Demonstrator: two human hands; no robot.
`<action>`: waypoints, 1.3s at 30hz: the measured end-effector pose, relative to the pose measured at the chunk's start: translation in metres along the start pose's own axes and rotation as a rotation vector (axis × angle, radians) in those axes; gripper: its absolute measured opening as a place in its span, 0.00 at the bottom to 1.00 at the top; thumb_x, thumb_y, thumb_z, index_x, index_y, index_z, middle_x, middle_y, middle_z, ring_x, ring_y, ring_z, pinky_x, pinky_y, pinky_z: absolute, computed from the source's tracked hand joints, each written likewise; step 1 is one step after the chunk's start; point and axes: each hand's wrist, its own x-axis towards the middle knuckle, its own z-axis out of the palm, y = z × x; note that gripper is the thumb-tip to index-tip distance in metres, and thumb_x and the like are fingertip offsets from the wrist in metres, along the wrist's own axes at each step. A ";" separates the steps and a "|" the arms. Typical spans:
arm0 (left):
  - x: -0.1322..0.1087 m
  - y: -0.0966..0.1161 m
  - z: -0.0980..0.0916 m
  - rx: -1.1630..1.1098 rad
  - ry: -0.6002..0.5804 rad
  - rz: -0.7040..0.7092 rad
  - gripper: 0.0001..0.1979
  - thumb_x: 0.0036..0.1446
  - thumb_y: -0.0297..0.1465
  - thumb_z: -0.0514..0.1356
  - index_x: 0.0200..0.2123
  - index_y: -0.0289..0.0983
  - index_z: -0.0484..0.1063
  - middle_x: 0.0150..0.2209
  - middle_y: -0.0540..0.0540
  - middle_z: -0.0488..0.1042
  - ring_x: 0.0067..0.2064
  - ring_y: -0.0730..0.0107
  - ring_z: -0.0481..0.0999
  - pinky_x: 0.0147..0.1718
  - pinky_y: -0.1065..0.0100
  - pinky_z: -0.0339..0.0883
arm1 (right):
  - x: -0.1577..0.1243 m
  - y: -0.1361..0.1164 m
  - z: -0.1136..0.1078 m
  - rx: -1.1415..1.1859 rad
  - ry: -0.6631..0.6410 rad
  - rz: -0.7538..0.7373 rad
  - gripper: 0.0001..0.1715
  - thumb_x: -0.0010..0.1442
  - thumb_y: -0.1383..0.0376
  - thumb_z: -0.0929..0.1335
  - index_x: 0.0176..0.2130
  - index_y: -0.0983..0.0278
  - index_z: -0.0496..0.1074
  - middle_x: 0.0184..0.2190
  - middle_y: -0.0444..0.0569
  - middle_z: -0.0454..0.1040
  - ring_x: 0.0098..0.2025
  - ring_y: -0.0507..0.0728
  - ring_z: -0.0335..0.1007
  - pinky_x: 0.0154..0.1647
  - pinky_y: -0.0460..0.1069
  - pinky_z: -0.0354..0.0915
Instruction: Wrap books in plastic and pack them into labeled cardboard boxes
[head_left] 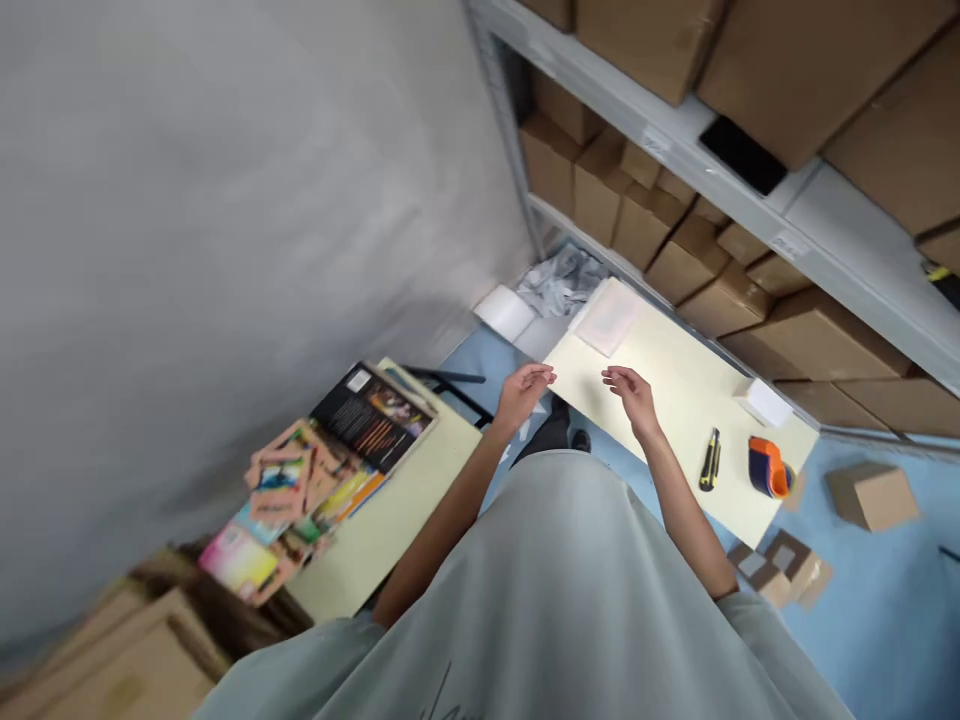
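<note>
My left hand point(527, 390) hangs in the air beside the left end of a cream table point(667, 375), its fingers loosely curved and apart from any object. Over the same table is my right hand point(631, 395), fingers bent a little, with nothing in it. Beyond the hands, a flat pale pinkish packet or stack of sheets point(607, 317) lies on the table's far left corner. To the right of my right hand rest a yellow and black box cutter point(709, 460), an orange and dark blue tape dispenser point(769, 468) and a small white box point(763, 402).
Metal shelving point(675, 150) packed with cardboard boxes point(690, 258) runs behind the table. At left, a second table point(360, 540) bears a dark-covered book point(373, 415) and colourful booklets point(281, 480). Small boxes point(872, 496) lie on the blue floor. Crumpled grey material point(564, 282) fills an open carton.
</note>
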 end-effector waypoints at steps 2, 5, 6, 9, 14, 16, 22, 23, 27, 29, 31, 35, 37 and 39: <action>-0.039 -0.001 -0.018 -0.010 0.111 0.017 0.26 0.52 0.57 0.75 0.39 0.41 0.81 0.39 0.40 0.87 0.47 0.52 0.87 0.57 0.49 0.79 | -0.013 -0.002 0.011 -0.014 -0.077 -0.030 0.30 0.59 0.39 0.76 0.47 0.59 0.83 0.52 0.59 0.89 0.54 0.67 0.86 0.62 0.65 0.76; -0.098 -0.004 -0.047 -0.017 0.274 0.030 0.26 0.52 0.58 0.76 0.36 0.42 0.80 0.37 0.42 0.86 0.44 0.54 0.87 0.53 0.52 0.80 | -0.033 -0.002 0.039 -0.032 -0.223 -0.059 0.30 0.59 0.38 0.77 0.46 0.58 0.83 0.50 0.59 0.89 0.53 0.68 0.86 0.62 0.67 0.76; -0.118 -0.006 -0.057 -0.024 0.322 0.037 0.26 0.52 0.58 0.76 0.36 0.42 0.80 0.37 0.42 0.86 0.43 0.55 0.86 0.52 0.52 0.80 | -0.041 -0.002 0.050 -0.038 -0.279 -0.064 0.30 0.59 0.38 0.77 0.46 0.58 0.83 0.50 0.58 0.89 0.52 0.68 0.87 0.62 0.67 0.77; -0.176 -0.009 -0.085 -0.058 0.462 0.074 0.26 0.53 0.58 0.77 0.35 0.42 0.80 0.36 0.43 0.86 0.42 0.56 0.85 0.50 0.54 0.80 | -0.065 -0.001 0.087 -0.067 -0.446 -0.074 0.31 0.58 0.37 0.78 0.45 0.57 0.83 0.48 0.58 0.89 0.51 0.69 0.87 0.63 0.68 0.77; -0.255 -0.021 -0.122 -0.183 0.725 0.103 0.29 0.51 0.60 0.77 0.35 0.41 0.78 0.38 0.41 0.85 0.45 0.55 0.85 0.54 0.52 0.78 | -0.108 0.002 0.150 -0.145 -0.704 -0.106 0.32 0.58 0.36 0.78 0.45 0.57 0.84 0.47 0.57 0.89 0.50 0.68 0.86 0.62 0.67 0.78; -0.278 -0.028 -0.135 -0.238 0.806 0.110 0.31 0.50 0.61 0.77 0.34 0.42 0.76 0.38 0.41 0.85 0.45 0.54 0.86 0.55 0.51 0.78 | -0.127 0.005 0.173 -0.176 -0.797 -0.117 0.31 0.58 0.36 0.78 0.44 0.57 0.84 0.46 0.57 0.89 0.50 0.68 0.86 0.62 0.67 0.78; -0.338 -0.061 -0.183 -0.320 0.988 0.155 0.29 0.55 0.60 0.75 0.36 0.42 0.76 0.40 0.41 0.85 0.47 0.55 0.86 0.57 0.52 0.78 | -0.198 0.026 0.243 -0.294 -1.055 -0.123 0.32 0.59 0.35 0.79 0.44 0.57 0.84 0.46 0.56 0.89 0.48 0.67 0.87 0.61 0.66 0.79; -0.350 -0.068 -0.194 -0.333 1.018 0.161 0.28 0.56 0.59 0.75 0.36 0.41 0.76 0.40 0.41 0.85 0.47 0.55 0.86 0.57 0.52 0.78 | -0.213 0.032 0.258 -0.309 -1.094 -0.120 0.33 0.59 0.34 0.79 0.44 0.57 0.83 0.46 0.56 0.89 0.48 0.67 0.87 0.61 0.66 0.79; -0.411 -0.105 -0.250 -0.387 1.160 0.198 0.25 0.57 0.57 0.75 0.37 0.41 0.79 0.41 0.41 0.86 0.47 0.57 0.85 0.55 0.55 0.78 | -0.277 0.064 0.326 -0.389 -1.248 -0.112 0.33 0.61 0.34 0.78 0.46 0.57 0.83 0.48 0.55 0.89 0.49 0.65 0.86 0.60 0.63 0.78; -0.449 -0.128 -0.283 -0.408 1.252 0.218 0.25 0.56 0.55 0.75 0.38 0.40 0.79 0.40 0.43 0.86 0.46 0.59 0.85 0.54 0.57 0.79 | -0.310 0.083 0.364 -0.427 -1.309 -0.112 0.33 0.61 0.34 0.78 0.47 0.57 0.82 0.48 0.55 0.89 0.50 0.64 0.86 0.60 0.62 0.78; -0.488 -0.155 -0.318 -0.421 1.351 0.220 0.24 0.56 0.54 0.76 0.38 0.40 0.79 0.39 0.43 0.86 0.45 0.59 0.86 0.54 0.57 0.79 | -0.341 0.104 0.400 -0.457 -1.351 -0.110 0.31 0.62 0.36 0.78 0.48 0.57 0.82 0.48 0.54 0.89 0.49 0.64 0.86 0.59 0.62 0.78; -0.558 -0.211 -0.385 -0.397 1.540 0.158 0.20 0.57 0.50 0.73 0.40 0.40 0.79 0.42 0.42 0.86 0.47 0.57 0.86 0.55 0.55 0.79 | -0.383 0.147 0.463 -0.498 -1.358 -0.097 0.29 0.61 0.39 0.77 0.49 0.56 0.81 0.50 0.53 0.88 0.50 0.63 0.85 0.57 0.61 0.78; -0.586 -0.238 -0.414 -0.325 1.624 0.066 0.18 0.59 0.48 0.71 0.41 0.40 0.79 0.44 0.42 0.86 0.48 0.57 0.85 0.57 0.54 0.78 | -0.395 0.167 0.490 -0.505 -1.329 -0.086 0.28 0.59 0.41 0.78 0.50 0.56 0.80 0.50 0.53 0.87 0.52 0.64 0.84 0.58 0.62 0.78; -0.607 -0.264 -0.437 -0.216 1.696 -0.046 0.15 0.61 0.45 0.69 0.43 0.40 0.79 0.47 0.40 0.85 0.52 0.54 0.84 0.62 0.51 0.76 | -0.402 0.185 0.514 -0.515 -1.284 -0.100 0.29 0.57 0.42 0.77 0.49 0.56 0.79 0.51 0.53 0.86 0.55 0.65 0.83 0.61 0.63 0.78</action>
